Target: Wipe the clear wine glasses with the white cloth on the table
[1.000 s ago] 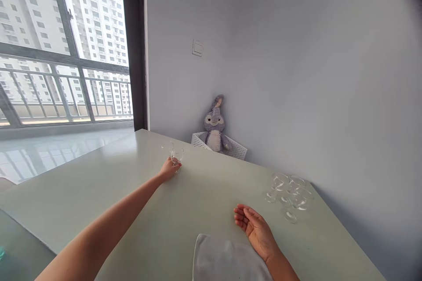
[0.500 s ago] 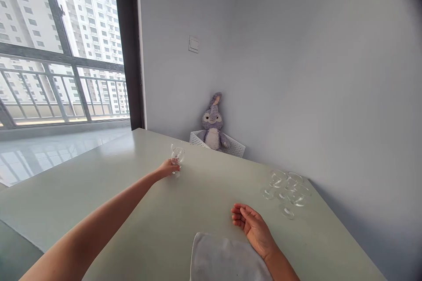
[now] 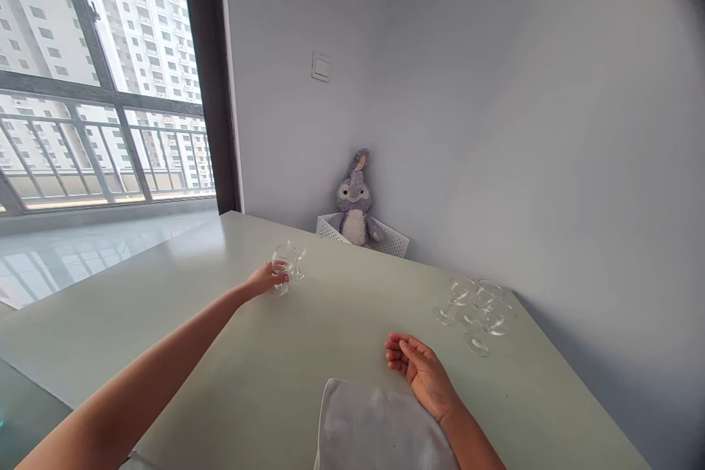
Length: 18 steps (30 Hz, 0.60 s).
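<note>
My left hand (image 3: 263, 280) is stretched far across the table, its fingers closed round the stem of a clear wine glass (image 3: 283, 255). The held glass is upright, its foot at or just above the tabletop; I cannot tell which. Just behind and to the right of it stands another clear glass (image 3: 299, 264). My right hand (image 3: 423, 367) is empty, palm turned inward with its fingers loosely curved. Close below its wrist lies a folded grey cloth (image 3: 380, 426). Farther right stand three stemmed glasses (image 3: 476, 344) grouped together, partly overlapping.
The pale green table (image 3: 341, 323) fills the lower view. Beyond its far edge, a purple plush rabbit (image 3: 354, 205) sits in a white perforated basket (image 3: 393, 241) in the wall corner. A large window (image 3: 110, 88) is at left, and a grey wall borders the right side.
My left hand has moved slightly left with the glass, so the glass behind now shows apart from it. The view has shifted a little; my right hand keeps its pose.
</note>
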Each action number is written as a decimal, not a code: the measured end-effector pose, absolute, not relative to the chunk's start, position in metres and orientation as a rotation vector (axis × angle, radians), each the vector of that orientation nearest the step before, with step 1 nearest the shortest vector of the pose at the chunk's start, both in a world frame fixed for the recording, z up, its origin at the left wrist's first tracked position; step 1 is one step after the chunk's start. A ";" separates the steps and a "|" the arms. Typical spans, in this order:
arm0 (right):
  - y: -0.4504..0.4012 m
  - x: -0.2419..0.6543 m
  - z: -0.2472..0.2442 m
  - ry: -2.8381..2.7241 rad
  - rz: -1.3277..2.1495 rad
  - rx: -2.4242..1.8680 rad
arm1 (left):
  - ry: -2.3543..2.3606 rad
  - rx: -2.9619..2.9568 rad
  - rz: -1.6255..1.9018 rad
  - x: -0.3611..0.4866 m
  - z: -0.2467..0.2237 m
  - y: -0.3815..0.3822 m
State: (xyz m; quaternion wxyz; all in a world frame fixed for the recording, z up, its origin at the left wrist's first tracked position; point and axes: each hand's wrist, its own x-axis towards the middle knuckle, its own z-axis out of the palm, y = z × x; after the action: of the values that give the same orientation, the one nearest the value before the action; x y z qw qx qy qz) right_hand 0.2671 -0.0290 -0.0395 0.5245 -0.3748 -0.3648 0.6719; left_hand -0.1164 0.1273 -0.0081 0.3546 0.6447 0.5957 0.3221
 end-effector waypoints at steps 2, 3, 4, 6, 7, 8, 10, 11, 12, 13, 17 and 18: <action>-0.028 0.267 -0.040 -0.873 1.610 -0.897 | 1.625 1.641 0.903 -0.126 -0.011 0.133; -0.028 0.267 -0.040 -0.874 1.610 -0.897 | 1.664 1.622 0.931 -0.130 -0.013 0.137; -0.028 0.267 -0.041 -0.876 1.609 -0.897 | 1.699 1.598 0.953 -0.134 -0.015 0.140; -0.027 0.267 -0.040 -0.877 1.607 -0.901 | 1.749 1.544 0.988 -0.137 -0.019 0.148; -0.027 0.268 -0.040 -0.876 1.604 -0.905 | 1.766 1.517 1.005 -0.137 -0.020 0.151; -0.027 0.267 -0.039 -0.874 1.600 -0.909 | 1.779 1.493 1.022 -0.136 -0.022 0.154; -0.028 0.267 -0.037 -0.870 1.589 -0.916 | 1.788 1.459 1.055 -0.134 -0.023 0.160; -0.028 0.266 -0.035 -0.867 1.582 -0.920 | 1.789 1.445 1.070 -0.132 -0.023 0.161; -0.029 0.264 -0.034 -0.866 1.573 -0.925 | 1.789 1.433 1.085 -0.130 -0.022 0.162; -0.030 0.263 -0.032 -0.866 1.567 -0.930 | 1.789 1.422 1.100 -0.128 -0.021 0.162; -0.030 0.260 -0.033 -0.856 1.473 -0.945 | 1.844 1.356 1.195 -0.122 -0.016 0.151; -0.028 0.262 -0.035 -0.843 1.394 -0.963 | 1.879 1.328 1.243 -0.122 -0.014 0.147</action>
State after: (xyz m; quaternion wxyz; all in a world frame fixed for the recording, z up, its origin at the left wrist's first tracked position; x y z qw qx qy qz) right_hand 0.2618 -0.0285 -0.0350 0.5849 -0.4128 -0.3614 0.5974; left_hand -0.1218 0.1468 -0.0143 0.2604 0.4904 0.6937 0.4588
